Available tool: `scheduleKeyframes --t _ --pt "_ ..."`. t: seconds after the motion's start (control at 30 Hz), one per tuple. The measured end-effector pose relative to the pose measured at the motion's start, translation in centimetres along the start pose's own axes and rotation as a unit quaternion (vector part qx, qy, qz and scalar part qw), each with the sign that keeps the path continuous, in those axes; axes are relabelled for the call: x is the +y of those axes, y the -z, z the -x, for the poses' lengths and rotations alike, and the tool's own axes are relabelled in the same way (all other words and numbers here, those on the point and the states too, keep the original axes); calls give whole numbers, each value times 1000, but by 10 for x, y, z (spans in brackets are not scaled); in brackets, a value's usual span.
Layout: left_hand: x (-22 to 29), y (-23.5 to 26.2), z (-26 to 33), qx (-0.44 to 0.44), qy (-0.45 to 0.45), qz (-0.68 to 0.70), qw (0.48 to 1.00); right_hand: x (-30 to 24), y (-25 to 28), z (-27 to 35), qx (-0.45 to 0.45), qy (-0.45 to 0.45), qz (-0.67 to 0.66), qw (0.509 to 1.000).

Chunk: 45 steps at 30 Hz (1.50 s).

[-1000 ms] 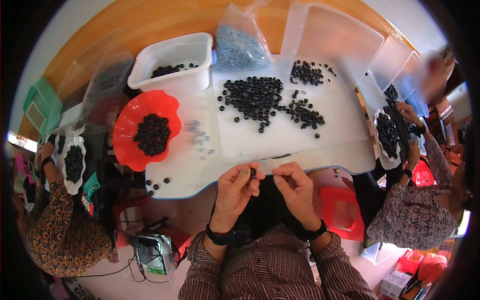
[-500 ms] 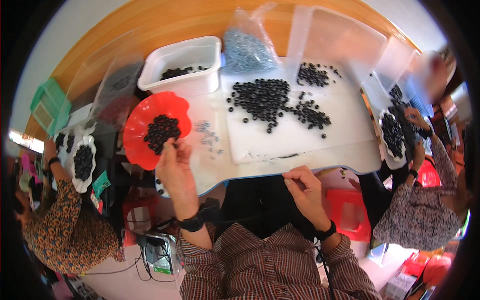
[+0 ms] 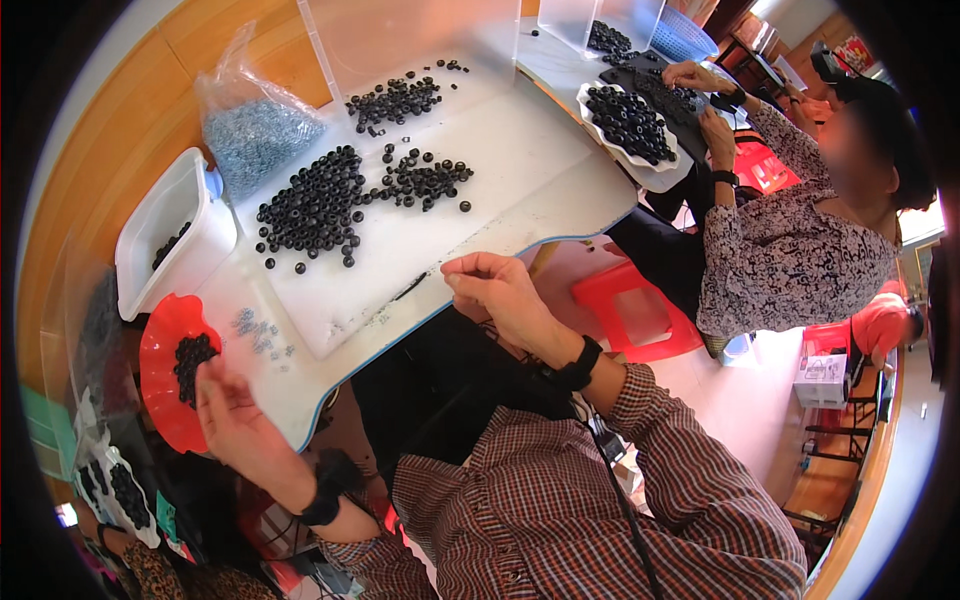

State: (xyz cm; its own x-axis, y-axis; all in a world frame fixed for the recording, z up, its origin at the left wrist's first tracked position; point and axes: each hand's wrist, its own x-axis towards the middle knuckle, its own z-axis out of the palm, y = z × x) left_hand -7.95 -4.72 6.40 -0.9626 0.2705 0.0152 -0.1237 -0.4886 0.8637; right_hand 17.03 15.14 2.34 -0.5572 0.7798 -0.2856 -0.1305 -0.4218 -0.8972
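My left hand (image 3: 242, 420) is at the near edge of a red scalloped bowl (image 3: 160, 340), fingers curled together beside the dark round beads (image 3: 192, 365) in it. Blur hides whatever the fingertips hold. My right hand (image 3: 510, 305) hovers at the table's near edge, thumb and forefinger pinched; anything between them is too small to make out. Beyond it, a big heap of black beads (image 3: 315, 200) and a smaller cluster (image 3: 425, 180) lie on a white sheet (image 3: 420, 245). Small pale-blue pieces (image 3: 258, 332) are scattered right of the bowl.
At the back stand a white tub (image 3: 140, 250) with some black beads, a clear bag of blue-grey pieces (image 3: 255, 140) and a translucent box (image 3: 415, 50). On the right, a co-worker (image 3: 800, 240) works near a white dish (image 3: 672, 160) of black beads. A red stool (image 3: 635, 310) stands below.
The view has swung to the right, so the table appears tilted and the right-hand co-worker shows more fully. My left hand stays by the red bowl; my right hand keeps its pinch near the table edge.
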Motion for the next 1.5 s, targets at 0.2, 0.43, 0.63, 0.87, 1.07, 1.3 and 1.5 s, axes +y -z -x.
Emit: scheduleKeyframes --t 0.2,0.43,0.63,0.87,1.07,1.3,1.5 --pt "-37 -92 123 -339 211 -142 906 -4 7 -10 64 38 -12 997" --pt "-92 -115 180 -486 78 -172 853 -14 19 -22 177 146 148 962" --pt "-102 -121 195 -493 49 -228 838 -22 19 -40 232 236 236 914" --pt "-102 -118 189 -498 37 -268 824 -16 15 -48 233 291 303 877" --pt "-100 -114 187 -526 -23 -268 807 -7 15 -50 226 328 354 846" --pt "-107 -103 181 -596 -11 -256 761 7 21 -42 220 353 458 785" --pt "-113 -102 179 -572 118 -172 793 14 19 -28 200 326 402 832"
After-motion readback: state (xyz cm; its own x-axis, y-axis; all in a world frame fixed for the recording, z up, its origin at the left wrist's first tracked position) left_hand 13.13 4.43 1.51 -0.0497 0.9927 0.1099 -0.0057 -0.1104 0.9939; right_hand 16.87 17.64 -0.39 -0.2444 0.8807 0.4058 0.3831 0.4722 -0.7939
